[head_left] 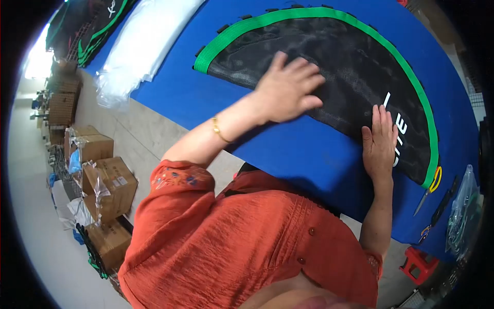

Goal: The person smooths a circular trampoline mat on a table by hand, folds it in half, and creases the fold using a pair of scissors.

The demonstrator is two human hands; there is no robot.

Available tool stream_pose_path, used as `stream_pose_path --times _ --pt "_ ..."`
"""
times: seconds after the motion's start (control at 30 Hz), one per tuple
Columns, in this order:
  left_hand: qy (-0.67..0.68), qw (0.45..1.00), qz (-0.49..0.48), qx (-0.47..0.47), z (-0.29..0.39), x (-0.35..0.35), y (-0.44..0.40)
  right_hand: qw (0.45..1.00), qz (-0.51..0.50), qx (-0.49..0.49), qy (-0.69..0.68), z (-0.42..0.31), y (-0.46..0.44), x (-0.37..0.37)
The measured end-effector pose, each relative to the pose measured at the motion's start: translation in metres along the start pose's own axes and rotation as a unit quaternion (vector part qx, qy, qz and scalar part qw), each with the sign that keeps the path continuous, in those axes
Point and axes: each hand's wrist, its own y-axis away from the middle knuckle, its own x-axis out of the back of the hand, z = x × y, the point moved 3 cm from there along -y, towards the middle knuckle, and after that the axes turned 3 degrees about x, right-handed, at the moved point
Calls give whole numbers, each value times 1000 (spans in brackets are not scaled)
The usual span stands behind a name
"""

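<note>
A black mesh piece (329,62), folded into a half circle, lies on the blue tabletop. Its curved edge carries a green band (401,61) with small black loops along the outside, and white lettering (400,139) shows near the right end. My left hand (290,90) is over the mesh by the straight fold, palm down with the fingers spread; whether it presses on the cloth I cannot tell. Flat on the mesh beside the lettering rests my right hand (380,141), fingers stretched out. Neither hand holds anything.
Yellow-handled scissors (435,180) lie by the mesh's right corner, near a clear plastic bag (463,211). Clear plastic sheeting (149,41) and more green-edged black pieces (98,31) are at the left. Cardboard boxes (116,188) and a red stool (419,263) stand on the floor.
</note>
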Motion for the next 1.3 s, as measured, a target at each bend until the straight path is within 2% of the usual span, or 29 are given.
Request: stream_pose_path --times 0.07,0.13,0.2,0.33,0.7,0.87,1.13,1.3 --pt "-42 994 12 95 -44 12 17 1000 -4 0 -9 -1 0 1" --pt "-145 971 30 187 -91 15 40 1000 -7 3 -11 1 0 1" --pt "-208 960 29 184 -112 18 58 1000 -8 8 -11 3 0 -1" --pt "-132 969 1 211 -118 8 64 999 -17 12 -26 6 2 -2" --pt "-168 963 1 213 -111 8 62 999 -34 3 -22 4 0 2" --pt "-161 966 39 200 -110 7 60 1000 -20 -6 -20 -2 0 7" --pt "-176 961 8 213 -110 5 59 999 2 -9 -37 -4 -1 10" --pt "-167 966 28 197 -110 7 59 998 34 -3 -52 -4 0 11"
